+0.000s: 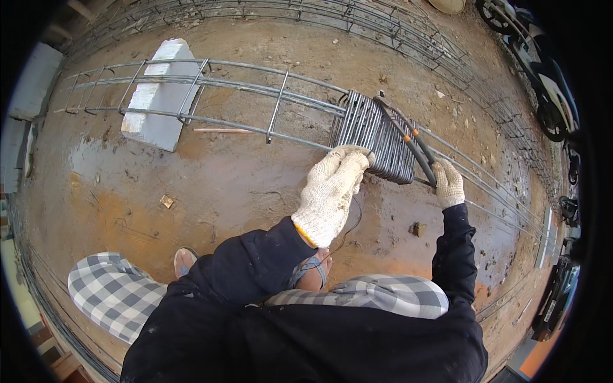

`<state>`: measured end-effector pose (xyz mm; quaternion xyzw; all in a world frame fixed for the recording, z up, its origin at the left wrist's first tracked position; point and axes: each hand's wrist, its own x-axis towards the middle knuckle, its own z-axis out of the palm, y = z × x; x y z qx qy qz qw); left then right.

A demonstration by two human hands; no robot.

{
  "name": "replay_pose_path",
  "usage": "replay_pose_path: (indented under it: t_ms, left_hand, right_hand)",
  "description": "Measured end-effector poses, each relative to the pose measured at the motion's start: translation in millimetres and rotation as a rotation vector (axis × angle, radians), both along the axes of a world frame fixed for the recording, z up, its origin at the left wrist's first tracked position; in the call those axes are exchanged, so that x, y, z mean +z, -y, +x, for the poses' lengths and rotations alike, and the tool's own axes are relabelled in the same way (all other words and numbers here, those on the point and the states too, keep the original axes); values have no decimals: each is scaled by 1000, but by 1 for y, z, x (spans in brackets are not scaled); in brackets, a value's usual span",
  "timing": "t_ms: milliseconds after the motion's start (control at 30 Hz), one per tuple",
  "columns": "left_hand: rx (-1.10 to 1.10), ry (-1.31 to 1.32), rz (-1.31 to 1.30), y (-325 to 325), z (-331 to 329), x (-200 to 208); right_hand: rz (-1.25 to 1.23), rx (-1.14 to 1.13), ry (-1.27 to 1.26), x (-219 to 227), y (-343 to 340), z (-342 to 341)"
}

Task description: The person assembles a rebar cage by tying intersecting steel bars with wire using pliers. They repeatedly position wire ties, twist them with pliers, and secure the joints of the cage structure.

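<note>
The right hand (449,182) grasps black-handled pincers (419,154) over the bundled metal stirrups (365,131); the left hand (333,188) curls at the bundle's near edge, its grip unclear.

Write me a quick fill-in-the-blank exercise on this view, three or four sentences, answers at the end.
1. The person's ____ hand grips the long-handled tool.
2. The small bands on the tool's dark handles are ____.
3. The other hand, at the near edge of the stack of metal rings, wears a pale ____.
4. In the picture, the white block is to the ____ of that stack.

Missing words: right; orange; glove; left.
</note>
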<state>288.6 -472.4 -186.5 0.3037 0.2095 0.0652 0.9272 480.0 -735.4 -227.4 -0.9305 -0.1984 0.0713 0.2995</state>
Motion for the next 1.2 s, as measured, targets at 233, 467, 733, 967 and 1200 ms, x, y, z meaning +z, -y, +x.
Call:
replay_pose_path:
  t_ms: [233,467,733,967,1200]
  left_hand:
    - [201,37,-58,-59,-89,28]
    - [477,-287,23,-73,-127,-62]
    - [493,-364,204,-101,-82,-73]
    - [647,-380,70,-128,-116,-72]
    - [635,-451,140,-122,-121,-60]
  right_hand:
    - [-306,258,449,98,-70,-16]
    - [-67,888,224,114,-228,-37]
    - [-118,1061,140,97,-293,-50]
    - [-275,907,-109,-38,-286,-167]
    - [-228,575,334,-121,-381,-126]
